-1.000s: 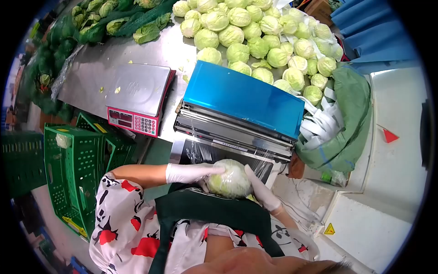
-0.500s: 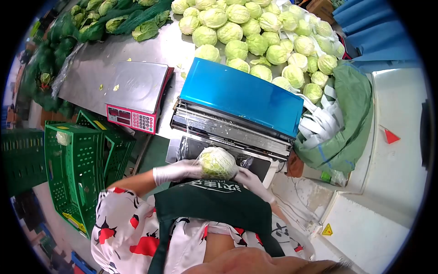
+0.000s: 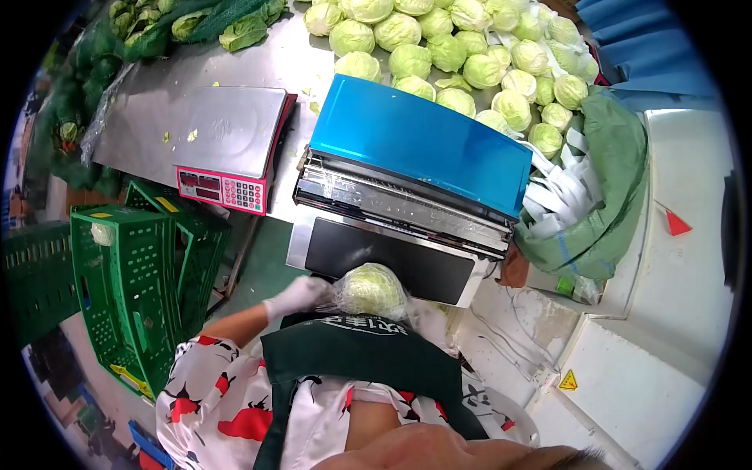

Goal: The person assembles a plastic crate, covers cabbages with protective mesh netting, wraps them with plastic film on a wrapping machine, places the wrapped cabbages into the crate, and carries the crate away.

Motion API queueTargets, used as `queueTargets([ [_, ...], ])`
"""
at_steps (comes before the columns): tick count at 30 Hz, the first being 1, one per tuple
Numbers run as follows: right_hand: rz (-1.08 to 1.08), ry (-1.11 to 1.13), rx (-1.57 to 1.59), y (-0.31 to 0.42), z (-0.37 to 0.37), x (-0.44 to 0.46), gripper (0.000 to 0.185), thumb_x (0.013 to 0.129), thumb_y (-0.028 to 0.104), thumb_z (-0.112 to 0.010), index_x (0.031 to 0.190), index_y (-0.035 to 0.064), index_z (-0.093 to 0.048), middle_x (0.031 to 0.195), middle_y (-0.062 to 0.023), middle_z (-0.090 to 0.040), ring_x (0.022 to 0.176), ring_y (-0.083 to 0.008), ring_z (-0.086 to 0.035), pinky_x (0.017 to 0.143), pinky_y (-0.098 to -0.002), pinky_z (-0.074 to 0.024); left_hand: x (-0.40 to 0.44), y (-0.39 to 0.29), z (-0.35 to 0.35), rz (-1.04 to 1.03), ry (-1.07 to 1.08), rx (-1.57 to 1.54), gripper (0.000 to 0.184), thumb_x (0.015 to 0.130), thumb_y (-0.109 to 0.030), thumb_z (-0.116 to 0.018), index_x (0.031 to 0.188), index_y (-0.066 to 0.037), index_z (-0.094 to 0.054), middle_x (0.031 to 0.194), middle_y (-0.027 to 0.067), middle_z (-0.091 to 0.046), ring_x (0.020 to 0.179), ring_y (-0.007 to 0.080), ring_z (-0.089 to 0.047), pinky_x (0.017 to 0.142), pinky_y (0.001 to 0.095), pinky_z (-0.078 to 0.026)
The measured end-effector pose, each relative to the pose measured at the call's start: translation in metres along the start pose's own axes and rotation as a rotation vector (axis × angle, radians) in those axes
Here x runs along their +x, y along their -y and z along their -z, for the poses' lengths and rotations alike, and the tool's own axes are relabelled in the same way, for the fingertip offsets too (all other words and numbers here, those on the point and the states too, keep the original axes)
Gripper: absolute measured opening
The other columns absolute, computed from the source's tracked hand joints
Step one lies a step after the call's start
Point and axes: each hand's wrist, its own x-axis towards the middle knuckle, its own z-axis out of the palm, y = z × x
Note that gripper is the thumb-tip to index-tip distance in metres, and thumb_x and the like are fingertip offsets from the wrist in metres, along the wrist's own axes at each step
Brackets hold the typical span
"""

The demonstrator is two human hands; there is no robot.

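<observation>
A pale green cabbage [image 3: 370,291] in clear plastic film is held against my apron, at the near edge of the wrapping machine's black plate [image 3: 368,258]. My left hand [image 3: 304,295], in a white glove, has its fingers closed on the plastic film at the cabbage's left side. On the other side, my gloved right hand [image 3: 430,319] is close to the cabbage, smeared by motion and partly behind the film. How its fingers lie cannot be made out.
Beyond the plate stands the wrapping machine's blue cover [image 3: 423,145]. A red-trimmed scale [image 3: 235,133] is at left, above green crates [image 3: 121,274]. Many cabbages [image 3: 446,51] are piled behind. At right, a green sack [image 3: 619,172] holds white strips [image 3: 560,188].
The wrapped cabbage and both hands have come down off the plate toward my body, baring the black surface. Film now stretches between the cabbage and my left hand.
</observation>
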Motion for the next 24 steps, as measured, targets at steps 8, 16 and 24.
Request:
queueTargets([
  [8, -0.324, 0.336, 1.227, 0.130, 0.029, 0.083, 0.019, 0.098, 0.014, -0.053, 0.111, 0.0037, -0.060, 0.107, -0.0095, -0.065, 0.101, -0.0235, -0.063, 0.087, -0.0359, -0.0517, 0.030, -0.048, -0.026, -0.679, 0.114, 0.935, 0.029, 0.084, -0.025, -0.062, 0.108, -0.012, -0.070, 0.082, 0.0149, -0.070, 0.074, 0.0306, -0.070, 0.064, 0.0425, -0.056],
  [16, 0.278, 0.419, 1.198, 0.176, 0.112, 0.150, 0.024, 0.094, 0.009, -0.059, 0.116, 0.0007, -0.059, 0.110, -0.0077, -0.064, 0.101, -0.0147, -0.062, 0.089, -0.0297, -0.0506, -0.011, -0.217, -0.016, -0.800, -0.152, -0.568, 0.047, 0.096, -0.008, -0.056, 0.141, -0.006, -0.045, 0.096, 0.0036, -0.061, 0.084, 0.0091, -0.056, 0.077, 0.0267, -0.049],
  [24, 0.091, -0.584, 0.536, 0.177, 0.155, 0.156, 0.035, 0.086, -0.005, -0.055, 0.121, -0.0009, -0.056, 0.119, -0.0151, -0.061, 0.116, -0.0257, -0.057, 0.102, -0.0358, -0.0431, -0.055, -0.152, 0.044, -0.196, 0.685, -0.954, 0.080, 0.094, -0.061, -0.040, 0.143, 0.003, -0.041, 0.138, 0.0240, -0.052, 0.124, 0.0355, -0.055, 0.107, 0.0451, -0.043],
])
